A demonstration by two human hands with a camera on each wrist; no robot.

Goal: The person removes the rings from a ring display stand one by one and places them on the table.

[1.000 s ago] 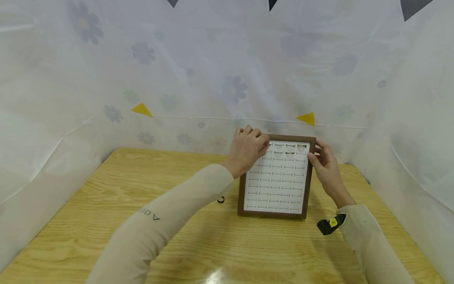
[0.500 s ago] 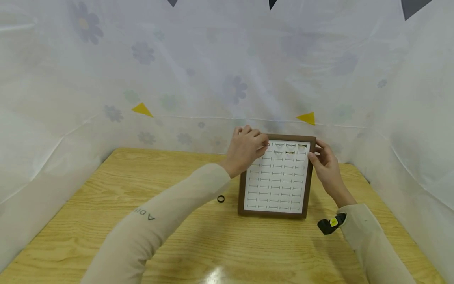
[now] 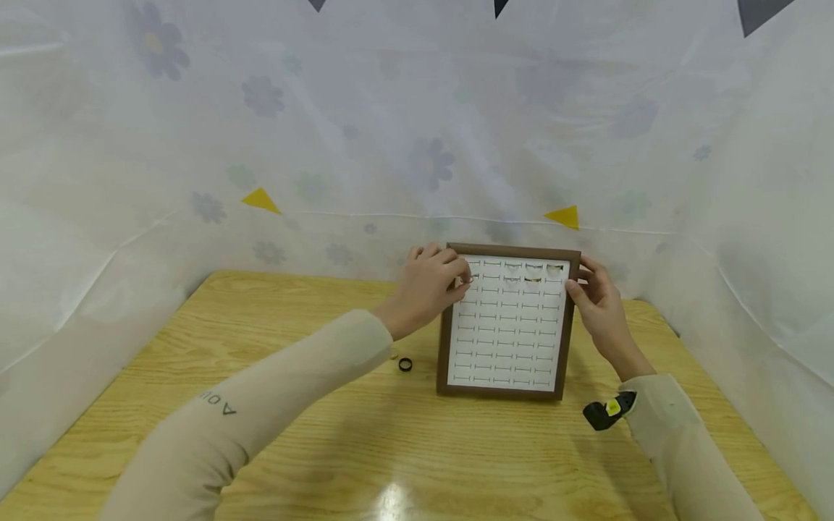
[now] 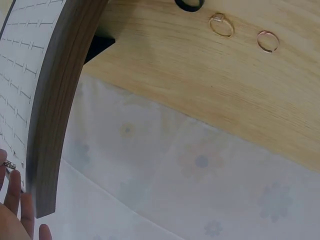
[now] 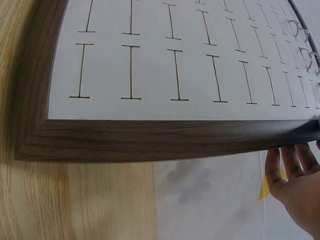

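Left hand (image 3: 426, 286) pinches a small ring (image 3: 466, 278) at the board's (image 3: 508, 325) far-left slots; right hand (image 3: 599, 307) holds its right edge, fingers loosely curled. We judge the ring light, stiff, slippery: grip its band sides.

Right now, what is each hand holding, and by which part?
The left hand pinches a small ring at the display board's top left. The right hand steadies the board by its upper right edge.
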